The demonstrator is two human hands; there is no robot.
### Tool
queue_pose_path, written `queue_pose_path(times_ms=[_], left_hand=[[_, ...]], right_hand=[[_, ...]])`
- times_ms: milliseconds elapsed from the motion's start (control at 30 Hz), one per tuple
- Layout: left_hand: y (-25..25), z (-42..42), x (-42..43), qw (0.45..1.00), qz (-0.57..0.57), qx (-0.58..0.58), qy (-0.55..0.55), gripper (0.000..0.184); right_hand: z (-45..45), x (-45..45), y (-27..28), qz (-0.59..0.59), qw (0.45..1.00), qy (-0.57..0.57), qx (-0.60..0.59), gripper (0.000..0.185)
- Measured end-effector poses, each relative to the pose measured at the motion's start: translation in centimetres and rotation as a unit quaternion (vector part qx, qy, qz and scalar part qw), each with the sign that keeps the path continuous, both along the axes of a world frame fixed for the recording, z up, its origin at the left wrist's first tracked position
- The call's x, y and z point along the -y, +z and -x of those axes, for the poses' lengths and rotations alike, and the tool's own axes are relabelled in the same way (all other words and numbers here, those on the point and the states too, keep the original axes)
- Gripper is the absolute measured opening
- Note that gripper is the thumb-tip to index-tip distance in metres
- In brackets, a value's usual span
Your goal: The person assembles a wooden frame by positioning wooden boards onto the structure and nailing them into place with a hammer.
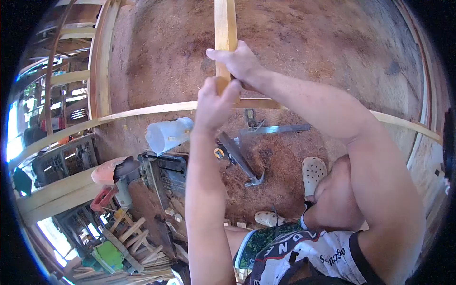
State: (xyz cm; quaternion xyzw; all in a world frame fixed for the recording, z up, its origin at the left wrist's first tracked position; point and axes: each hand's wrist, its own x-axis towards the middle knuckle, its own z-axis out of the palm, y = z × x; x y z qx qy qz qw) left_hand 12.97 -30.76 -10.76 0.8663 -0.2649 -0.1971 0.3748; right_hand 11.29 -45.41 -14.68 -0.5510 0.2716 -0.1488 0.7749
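Note:
A pale wooden batten (225, 23) runs down from the top edge of the head view to a long crosswise wooden strip (147, 111). My right hand (241, 62) is closed around the batten, its thumb lying across the front face. Just below, my left hand (213, 105) grips the batten near its lower end, where the fingers hide part of the joint area. Under the strip a claw hammer (244, 164) lies on the dirt floor. Close to it are a combination square (278, 129) and a round yellow-and-black item (219, 153), possibly a tape measure.
A translucent plastic container (170, 135) lies on its side left of my left forearm. Further left are an orange-and-grey power tool (114, 172), a dark plastic crate (66, 159) and scattered wood offcuts (135, 235). My white clog (313, 173) rests on the floor at right.

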Motion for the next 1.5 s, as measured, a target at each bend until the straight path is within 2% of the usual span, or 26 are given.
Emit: queue_pose_path(times_ms=[67,100,133,200,233,300,333,400,500,600,833,1033,1133,1200,1233,1300,1333,1400,1467,1500], left_hand=[[-0.9,-1.5,-2.2,0.979,0.108,-0.17,0.009,0.046],[-0.4,-1.6,-3.3,0.992,0.025,-0.028,-0.121,0.05],[-0.5,-1.4,-3.6,0.992,0.024,-0.027,-0.122,0.05],[-0.4,-0.8,-3.5,0.945,0.022,0.229,-0.234,0.042],[-0.7,-0.6,-3.6,0.945,0.02,0.231,-0.232,0.042],[-2.3,-0.5,-4.5,0.967,0.097,0.194,-0.131,0.034],[-3.1,-0.7,-4.9,0.967,0.095,0.195,-0.131,0.034],[-4.0,-1.0,-5.8,0.931,0.044,0.32,-0.17,0.032],[-4.9,-1.0,-5.6,0.934,0.068,0.324,-0.136,0.038],[-4.9,-0.7,-5.6,0.934,0.075,0.327,-0.122,0.029],[-4.5,-0.3,-5.1,0.944,0.044,0.315,-0.086,0.035],[-3.4,0.0,-4.9,0.966,0.041,0.25,-0.054,0.036],[-1.9,-1.0,-4.7,0.965,0.02,0.238,-0.109,0.041],[-1.7,-2.0,-4.2,0.989,-0.088,0.065,-0.102,0.051],[-1.6,-2.2,-4.1,0.989,-0.087,0.064,-0.1,0.051],[-0.5,-2.4,-3.5,0.983,-0.137,-0.108,-0.056,0.057],[-0.1,-2.1,-3.2,0.983,-0.137,-0.11,-0.055,0.057],[0.5,-1.3,-2.7,0.991,-0.05,-0.119,-0.038,0.058],[0.2,-0.9,-2.6,0.991,-0.054,-0.114,-0.044,0.056],[0.1,-0.9,-2.3,0.991,-0.054,-0.106,-0.055,0.055]], right_hand=[[0.1,0.1,0.0,-0.094,0.994,0.027,0.05,0.047],[-0.1,0.1,0.0,-0.093,0.994,0.027,0.052,0.047],[-0.2,0.0,0.0,-0.088,0.995,0.02,0.04,0.044],[-0.4,-0.2,0.0,-0.082,0.996,0.017,0.029,0.041],[-0.5,-0.3,-0.1,-0.088,0.996,0.001,0.012,0.046],[-0.5,-0.5,0.0,-0.097,0.995,-0.015,-0.004,0.051],[-0.5,-0.5,0.0,-0.093,0.995,-0.018,-0.007,0.055],[-0.5,-0.5,-0.1,-0.094,0.995,-0.02,-0.01,0.059],[-0.7,-0.1,0.1,-0.087,0.996,-0.021,-0.027,0.062],[-0.6,0.0,0.4,-0.093,0.995,-0.011,-0.029,0.063],[0.1,0.7,1.3,-0.077,0.997,0.022,-0.022,0.065],[-0.1,0.7,0.8,-0.082,0.996,0.024,-0.01,0.064],[-0.4,0.6,0.2,-0.085,0.996,0.027,0.0,0.063],[-0.5,0.5,-0.1,-0.084,0.996,0.023,0.0,0.062],[-0.5,0.5,-0.3,-0.092,0.995,0.022,0.009,0.061],[-0.7,0.3,-0.7,-0.103,0.994,0.021,0.017,0.06],[-0.7,0.3,-0.9,-0.095,0.995,0.009,0.027,0.06],[-0.8,0.3,-1.6,-0.092,0.995,-0.001,0.034,0.061],[-0.6,1.0,-2.0,-0.146,0.983,0.08,0.076,0.065],[-0.4,1.2,-1.9,-0.149,0.983,0.074,0.075,0.065]])
